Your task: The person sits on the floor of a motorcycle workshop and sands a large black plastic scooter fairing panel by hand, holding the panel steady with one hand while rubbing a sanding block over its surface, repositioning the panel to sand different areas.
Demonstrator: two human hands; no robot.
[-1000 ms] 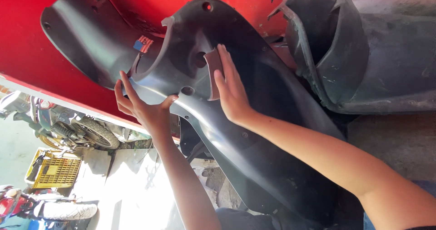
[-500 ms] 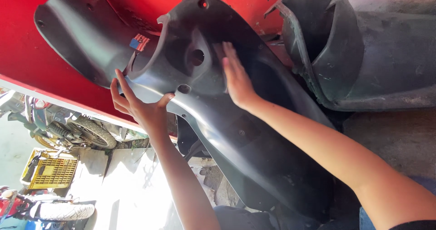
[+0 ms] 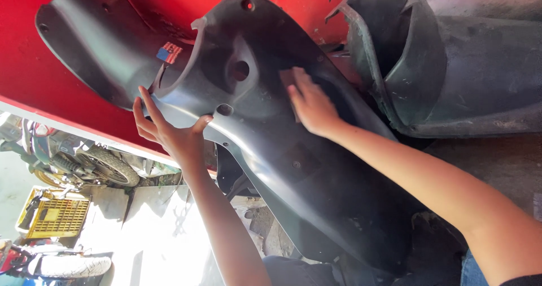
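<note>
A large dark grey plastic scooter panel (image 3: 265, 150) with a round hole leans against a red surface (image 3: 51, 97). My left hand (image 3: 169, 131) grips the panel's lower left edge, thumb over the front and fingers behind it. My right hand (image 3: 310, 105) lies flat on the panel just right of the hole. Its fingers press a small brownish pad (image 3: 287, 77), perhaps sandpaper, against the plastic. Most of the pad is hidden under the fingers.
A second dark plastic body part (image 3: 440, 66) stands at the upper right, close to my right hand. Below the red surface, on sunlit ground to the left, are a motorbike wheel (image 3: 107, 165), a yellow crate (image 3: 53, 218) and another tyre (image 3: 62, 263).
My right hand has slid a little to the right across the panel with the pad under it. My left hand keeps its grip on the edge. The view has shifted slightly.
</note>
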